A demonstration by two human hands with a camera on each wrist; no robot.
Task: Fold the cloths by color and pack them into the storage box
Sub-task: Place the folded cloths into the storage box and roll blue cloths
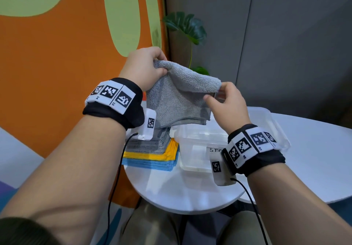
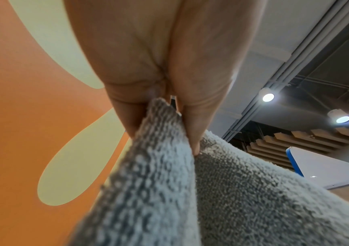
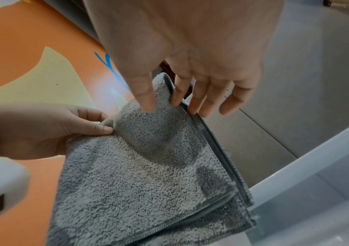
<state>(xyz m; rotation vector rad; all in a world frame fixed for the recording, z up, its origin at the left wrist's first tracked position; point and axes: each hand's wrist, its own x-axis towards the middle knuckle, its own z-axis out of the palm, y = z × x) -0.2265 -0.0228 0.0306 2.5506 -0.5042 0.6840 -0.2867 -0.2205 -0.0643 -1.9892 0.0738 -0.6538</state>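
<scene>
While the left hand (image 1: pixel 142 67) pinches one top corner of the grey cloth (image 1: pixel 177 100) and the right hand (image 1: pixel 225 100) pinches the other, it hangs half-folded above the stack (image 1: pixel 152 153) and storage box (image 1: pixel 198 149) on the counter (image 1: pixel 182 191). Matching hems before creasing would fold it neatly. Only the right wrist view shows those doubled hems at the bottom.

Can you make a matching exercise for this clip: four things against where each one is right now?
Things:
1. gray cloth
2. blue cloths
3. storage box
4. plant

Places:
A. bottom of the stack on the table
B. held up by both hands
C. behind the table, by the wall
D. on the table, right of the stack

Pairs: 1-B, 2-A, 3-D, 4-C
</scene>
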